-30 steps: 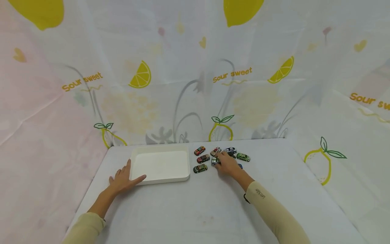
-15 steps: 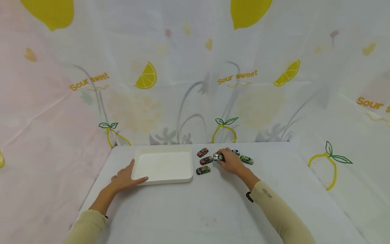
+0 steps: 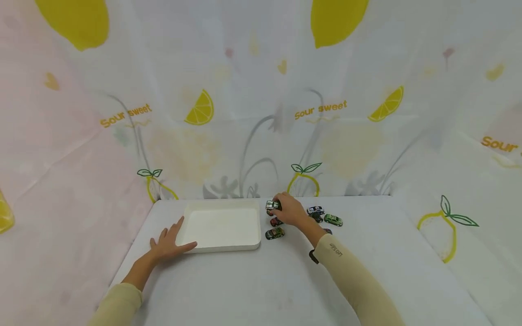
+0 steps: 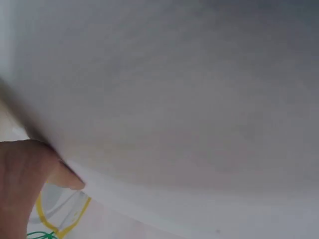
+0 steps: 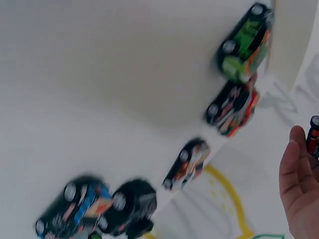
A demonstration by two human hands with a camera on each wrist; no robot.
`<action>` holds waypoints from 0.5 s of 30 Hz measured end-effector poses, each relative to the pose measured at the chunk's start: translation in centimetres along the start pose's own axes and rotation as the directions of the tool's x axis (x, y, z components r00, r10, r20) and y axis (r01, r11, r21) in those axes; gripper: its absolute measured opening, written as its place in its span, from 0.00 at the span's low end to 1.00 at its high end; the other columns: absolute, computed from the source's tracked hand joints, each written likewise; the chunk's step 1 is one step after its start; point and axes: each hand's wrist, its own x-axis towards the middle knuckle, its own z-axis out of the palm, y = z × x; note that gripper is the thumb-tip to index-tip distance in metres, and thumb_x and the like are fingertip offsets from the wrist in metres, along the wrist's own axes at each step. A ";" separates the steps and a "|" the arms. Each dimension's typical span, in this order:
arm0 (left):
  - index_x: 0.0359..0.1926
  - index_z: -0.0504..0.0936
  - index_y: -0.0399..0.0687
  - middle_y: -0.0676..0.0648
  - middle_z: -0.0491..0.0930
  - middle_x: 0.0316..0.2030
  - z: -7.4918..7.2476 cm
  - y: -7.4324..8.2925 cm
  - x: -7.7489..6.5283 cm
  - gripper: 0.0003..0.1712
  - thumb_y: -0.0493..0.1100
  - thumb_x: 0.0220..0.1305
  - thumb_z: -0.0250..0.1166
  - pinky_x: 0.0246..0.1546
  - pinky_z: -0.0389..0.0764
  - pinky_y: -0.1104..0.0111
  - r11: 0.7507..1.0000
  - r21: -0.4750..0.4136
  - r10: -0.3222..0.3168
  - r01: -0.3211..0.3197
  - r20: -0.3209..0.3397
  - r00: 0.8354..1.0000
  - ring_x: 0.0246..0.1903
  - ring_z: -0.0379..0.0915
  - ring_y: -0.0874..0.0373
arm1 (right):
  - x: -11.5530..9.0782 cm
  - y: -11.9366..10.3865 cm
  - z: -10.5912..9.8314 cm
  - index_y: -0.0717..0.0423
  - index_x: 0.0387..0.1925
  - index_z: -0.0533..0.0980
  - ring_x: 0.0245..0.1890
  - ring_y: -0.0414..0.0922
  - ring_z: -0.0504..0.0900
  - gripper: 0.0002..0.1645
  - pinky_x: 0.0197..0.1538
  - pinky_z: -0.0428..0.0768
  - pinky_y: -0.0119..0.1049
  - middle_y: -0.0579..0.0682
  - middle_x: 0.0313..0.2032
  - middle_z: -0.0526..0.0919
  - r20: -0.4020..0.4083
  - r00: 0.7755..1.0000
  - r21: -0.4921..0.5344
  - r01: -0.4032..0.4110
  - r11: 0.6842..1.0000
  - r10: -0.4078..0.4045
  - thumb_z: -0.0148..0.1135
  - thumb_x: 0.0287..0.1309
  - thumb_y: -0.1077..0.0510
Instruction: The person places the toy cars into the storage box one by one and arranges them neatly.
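Observation:
My right hand (image 3: 290, 209) pinches a silver-and-dark toy car (image 3: 273, 205) between thumb and fingers, near the tray's right side in the head view. The held car overlaps a red toy car behind it. In the right wrist view, that hand (image 5: 304, 189) shows at the right edge. My left hand (image 3: 167, 244) has its fingers spread at the left front corner of a white rectangular tray (image 3: 220, 248), thumb along the front rim. Its thumb side shows in the left wrist view at the lower left, the hand (image 4: 22, 174) touching the tray's edge.
Near the tray's right side lie a green-and-dark car (image 3: 275, 233) and a red-and-black car (image 3: 276, 222). Farther right are a white-and-blue car (image 3: 316, 210), a black car (image 3: 316, 218), a green car (image 3: 333, 220) and a partly hidden blue car (image 3: 328, 231). A lemon-print cloth (image 3: 253, 149) hangs behind.
My right hand has gripped the silver-and-dark car, lifted it from the group and carried it left toward the tray. The left hand stays at the tray's corner. The head view has shifted slightly.

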 end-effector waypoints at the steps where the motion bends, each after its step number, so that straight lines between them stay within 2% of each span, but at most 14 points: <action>1: 0.72 0.32 0.58 0.31 0.43 0.69 0.1 -0.1 -0.1 0.61 0.75 0.49 0.55 0.50 0.34 0.26 1.000 -0.012 0.005 -0.005 0.003 1.000 0.65 0.35 0.26 | 0.1 -0.4 0.5 0.52 0.47 0.74 0.40 0.44 0.77 0.20 0.43 0.77 0.41 0.48 0.44 0.76 0.009 1.000 0.001 0.003 1.000 -0.003 0.63 0.55 0.49; 7: 0.72 0.34 0.57 0.31 0.42 0.69 0.0 0.0 -0.4 0.60 0.73 0.50 0.56 0.51 0.31 0.27 0.999 -0.040 0.024 -0.024 -0.004 1.000 0.66 0.33 0.26 | 0.9 -2.9 2.6 0.51 0.48 0.73 0.40 0.42 0.76 0.20 0.43 0.76 0.38 0.47 0.43 0.76 0.053 0.998 0.043 0.036 0.998 -0.038 0.62 0.55 0.47; 15: 0.72 0.34 0.57 0.32 0.42 0.70 0.2 0.1 -0.6 0.61 0.74 0.49 0.56 0.53 0.29 0.28 0.999 -0.045 -0.005 0.005 -0.017 1.000 0.66 0.32 0.28 | 1.8 -6.0 6.0 0.52 0.46 0.75 0.41 0.42 0.75 0.19 0.45 0.75 0.37 0.48 0.42 0.77 0.089 0.994 0.152 0.043 0.987 -0.057 0.63 0.54 0.50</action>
